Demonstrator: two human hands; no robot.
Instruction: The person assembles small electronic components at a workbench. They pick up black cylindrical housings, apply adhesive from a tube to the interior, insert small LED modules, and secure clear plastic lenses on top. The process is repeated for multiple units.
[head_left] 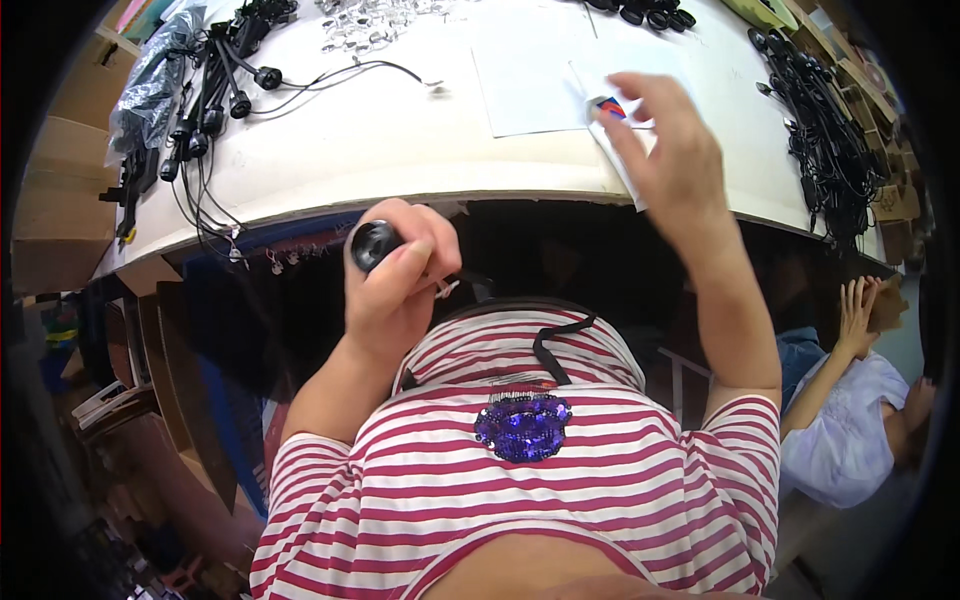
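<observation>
My left hand (392, 275) is closed around a black cylindrical lamp socket (376, 243), its round hollow end facing up. Light-coloured wire ends (447, 288) poke out below that hand, in front of my striped shirt. Over the table, my right hand (672, 150) has its thumb and forefinger apart and bent. Close to its thumb tip is a small blue and red label (609, 107) at the end of a narrow white strip (612, 160), which runs under the hand to the table edge. Whether the thumb touches the label I cannot tell.
White paper (525, 90) lies on the white table (330, 160). Black socketed cords (215, 95) and a clear plastic bag (155, 85) lie left, shiny metal rings (365, 22) and black rings (655, 15) far back, bundled black cables (825, 140) right. Another person (845, 430) is at right.
</observation>
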